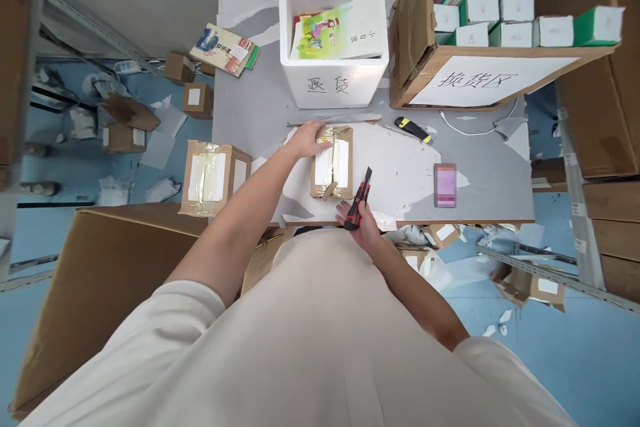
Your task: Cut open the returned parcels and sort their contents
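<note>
1. A small brown cardboard box [332, 163] sits on the gray table [493, 190], left of the middle, close to the near edge. Shiny, wrinkly clear tape runs down its top, over white paper labels.
2. The left hand [304, 141] touches the far left corner of this box, thumb on top. I can't tell how tightly it holds.
3. The right hand [369, 230] is closed around a red and black box cutter [358, 203], just beside the box's near right corner. The blade points far.
4. Another taped box [205, 177] is at the table's left edge.
5. On the far side, a smooth white bin [327, 95] says "退货". A bright picture book [345, 33] is inside.
6. To the right, a big cardboard box [413, 20] has a white sign [470, 83] saying "换货区". Green and white cartons [516, 8] fill it.
7. A yellow and black cutter [413, 129] lies in front of it.
</note>
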`<control>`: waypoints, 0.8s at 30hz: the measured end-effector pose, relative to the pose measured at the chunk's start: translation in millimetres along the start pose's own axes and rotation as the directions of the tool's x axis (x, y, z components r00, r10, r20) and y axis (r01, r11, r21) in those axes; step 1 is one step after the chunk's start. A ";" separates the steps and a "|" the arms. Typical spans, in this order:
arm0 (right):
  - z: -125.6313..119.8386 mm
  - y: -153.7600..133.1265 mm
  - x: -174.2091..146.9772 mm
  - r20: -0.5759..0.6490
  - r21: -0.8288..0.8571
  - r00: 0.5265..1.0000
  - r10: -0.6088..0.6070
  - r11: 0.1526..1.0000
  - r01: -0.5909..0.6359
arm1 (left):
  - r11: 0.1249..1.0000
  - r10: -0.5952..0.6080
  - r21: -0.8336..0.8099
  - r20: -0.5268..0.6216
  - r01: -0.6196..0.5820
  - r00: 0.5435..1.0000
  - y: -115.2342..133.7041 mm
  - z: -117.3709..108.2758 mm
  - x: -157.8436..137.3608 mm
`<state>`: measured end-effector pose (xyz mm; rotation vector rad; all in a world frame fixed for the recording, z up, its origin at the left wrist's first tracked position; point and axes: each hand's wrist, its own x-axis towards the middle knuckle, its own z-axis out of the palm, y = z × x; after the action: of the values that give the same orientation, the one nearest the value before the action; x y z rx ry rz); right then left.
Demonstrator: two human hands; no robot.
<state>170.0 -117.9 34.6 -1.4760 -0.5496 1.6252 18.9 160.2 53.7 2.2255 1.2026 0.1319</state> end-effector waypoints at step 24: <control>-98.4 -81.2 12.2 -0.022 -0.386 0.999 -0.029 0.922 0.018 | 0.953 0.036 0.304 -0.085 -0.008 0.996 22.9 35.0 -101.9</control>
<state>288.5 -85.3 71.2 -1.7651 -0.9092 1.5328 -11.6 54.5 56.9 2.5224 1.3212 0.0587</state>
